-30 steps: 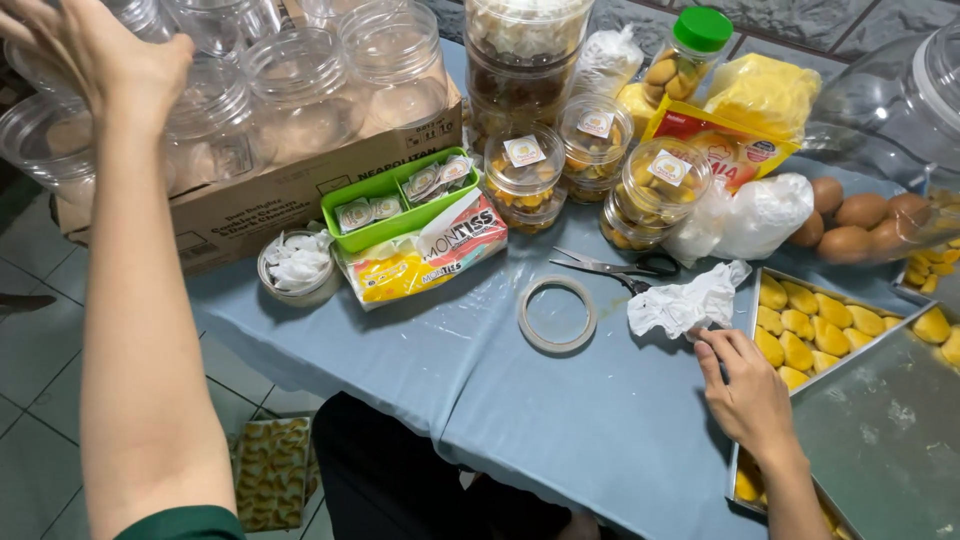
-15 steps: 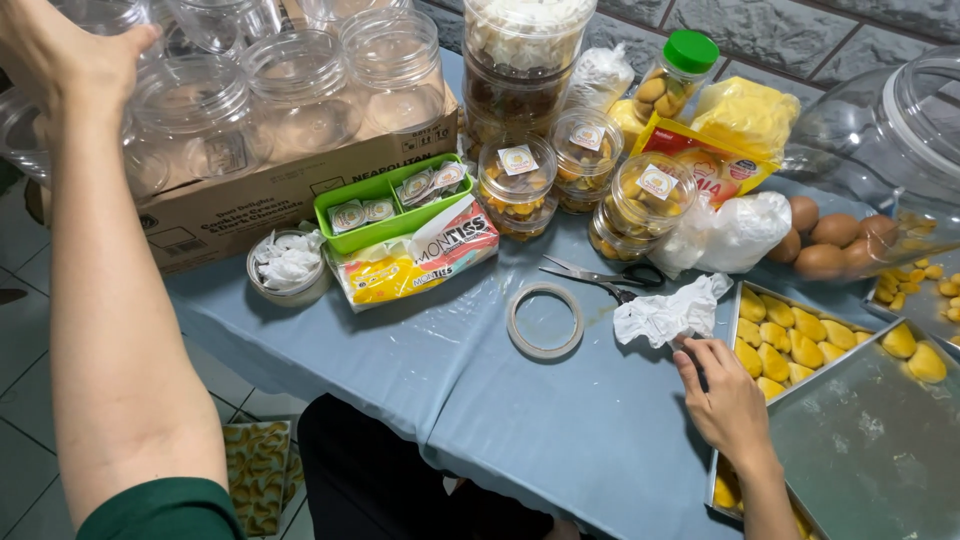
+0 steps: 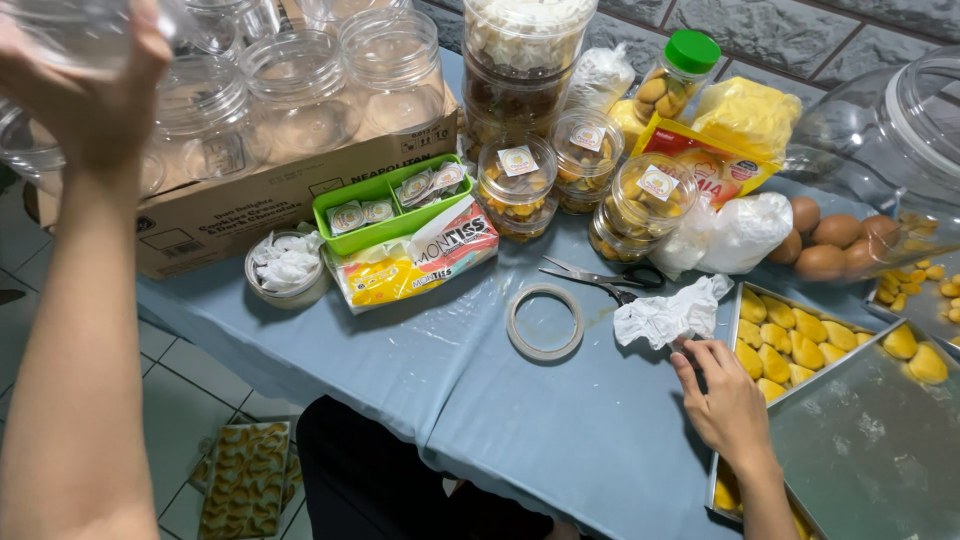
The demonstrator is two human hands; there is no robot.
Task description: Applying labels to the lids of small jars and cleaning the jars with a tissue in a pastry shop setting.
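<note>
My left hand [image 3: 95, 100] is raised at the top left, closed around a clear plastic jar [image 3: 70, 30] above a cardboard box [image 3: 250, 205] full of several empty clear jars. My right hand [image 3: 728, 400] lies on the blue tablecloth [image 3: 500, 420] at the near corner of a metal baking tray [image 3: 745, 290] of yellow cookies. Its fingers are loosely bent, with the fingertips just below a crumpled white tissue [image 3: 665, 318]. Nothing shows in its grasp.
A tape roll [image 3: 545, 322] and scissors [image 3: 600, 275] lie mid-table. Behind them are a green box [image 3: 385, 205], a tissue pack [image 3: 415, 262], a small bowl [image 3: 287, 272], filled labelled cookie jars [image 3: 520, 180], eggs [image 3: 835, 245], and a large clear jar [image 3: 890, 140]. A second tray [image 3: 870, 450] lies at right. Below the table is a cookie tray [image 3: 245, 480] on the floor.
My left hand has risen from the box with a clear jar in it. My right hand stays by the tray corner and tissue, hardly moving.
</note>
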